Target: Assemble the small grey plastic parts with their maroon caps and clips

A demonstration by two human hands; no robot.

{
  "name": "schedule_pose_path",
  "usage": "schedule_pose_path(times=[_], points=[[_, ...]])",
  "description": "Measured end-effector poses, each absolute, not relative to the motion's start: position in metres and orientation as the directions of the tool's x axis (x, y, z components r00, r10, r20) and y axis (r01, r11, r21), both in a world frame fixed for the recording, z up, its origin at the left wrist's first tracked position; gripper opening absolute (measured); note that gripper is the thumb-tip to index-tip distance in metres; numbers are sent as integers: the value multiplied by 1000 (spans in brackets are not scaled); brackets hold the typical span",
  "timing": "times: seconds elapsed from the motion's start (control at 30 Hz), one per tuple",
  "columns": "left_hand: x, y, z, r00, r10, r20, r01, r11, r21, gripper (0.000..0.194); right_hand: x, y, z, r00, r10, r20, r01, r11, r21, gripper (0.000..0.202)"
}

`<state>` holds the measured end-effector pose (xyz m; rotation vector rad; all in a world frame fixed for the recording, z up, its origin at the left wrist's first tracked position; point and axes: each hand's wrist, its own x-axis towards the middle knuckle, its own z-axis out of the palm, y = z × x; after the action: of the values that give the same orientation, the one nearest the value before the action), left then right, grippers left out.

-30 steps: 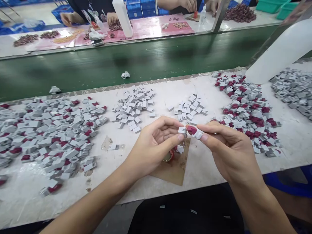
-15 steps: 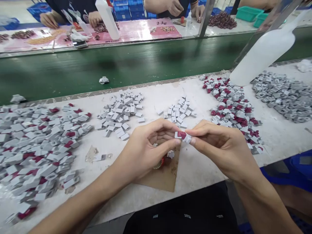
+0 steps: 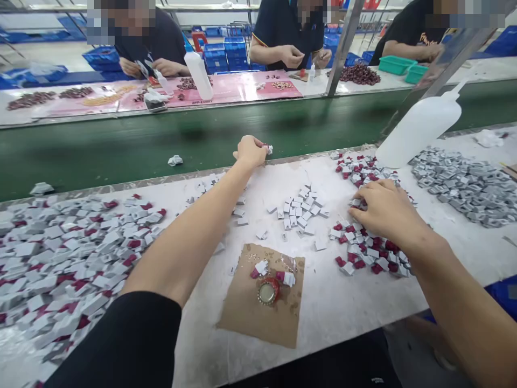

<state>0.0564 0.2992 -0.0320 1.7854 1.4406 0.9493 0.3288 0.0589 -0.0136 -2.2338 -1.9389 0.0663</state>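
My left hand [image 3: 250,152] reaches out over the near edge of the green conveyor belt, its fingers closed on a small grey-and-maroon plastic piece [image 3: 269,149]. My right hand [image 3: 383,210] is at the pile of grey-and-maroon pieces [image 3: 363,250] on the right, thumb and fingers curled round a small grey piece [image 3: 358,203]; the other fingertips are partly hidden. Between my arms lies a brown cardboard sheet [image 3: 258,323]. On it sit a red bottle cap [image 3: 267,292] and two grey-and-maroon pieces [image 3: 286,277].
Grey pieces [image 3: 301,210] lie mid-table, with a large mixed heap [image 3: 60,264] at left and a grey heap [image 3: 464,186] at right. A white squeeze bottle [image 3: 420,129] leans near a metal post. Across the green belt [image 3: 121,156], several people work at a pink-covered table [image 3: 234,89].
My hands have parted from the piece they held together. The left has gone forward to the belt with a piece, the right to the right-hand pile. The view has tilted up.
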Motion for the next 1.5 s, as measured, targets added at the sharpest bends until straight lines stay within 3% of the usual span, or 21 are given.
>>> schedule_pose_path(times=[0.23,0.37,0.47,0.53,0.6,0.67,0.87,1.0,1.1,1.17,1.27,1.37,1.5], points=[[50,321,-28,-38,997,63,591,-28,806,44,317,55,-8,179,968,174,923,-104,-371,19],[52,284,-8,-12,993,119,571,-91,816,33,307,42,4,233,944,235,819,-60,-570,23],[62,217,12,198,968,158,480,-236,845,13,288,27,12,294,928,228,523,44,-851,34],[66,165,25,522,842,135,271,-314,910,22,271,16,15,323,920,220,329,109,-938,38],[67,119,34,671,738,69,125,-205,971,22,255,6,15,348,904,248,271,156,-950,35],[63,88,38,704,710,15,41,-61,997,19,242,-4,13,366,891,268,244,186,-952,33],[33,51,28,614,761,-209,41,234,971,14,223,-34,7,179,975,131,112,112,-987,20],[14,21,27,579,768,-273,-4,337,941,18,219,-56,4,46,993,106,118,100,-988,17],[0,7,28,570,778,-266,98,257,961,20,219,-68,-1,-9,987,160,243,157,-957,24],[-14,11,25,486,852,-194,290,52,956,21,221,-74,-6,6,981,196,347,182,-920,22],[-36,35,9,307,950,57,662,-257,704,18,228,-81,-18,87,977,193,472,130,-872,15],[-49,60,-13,332,932,143,825,-361,436,24,233,-87,-30,86,987,138,535,71,-842,11],[-48,76,-29,372,918,135,843,-395,364,16,235,-93,-37,65,991,116,569,58,-820,12]])
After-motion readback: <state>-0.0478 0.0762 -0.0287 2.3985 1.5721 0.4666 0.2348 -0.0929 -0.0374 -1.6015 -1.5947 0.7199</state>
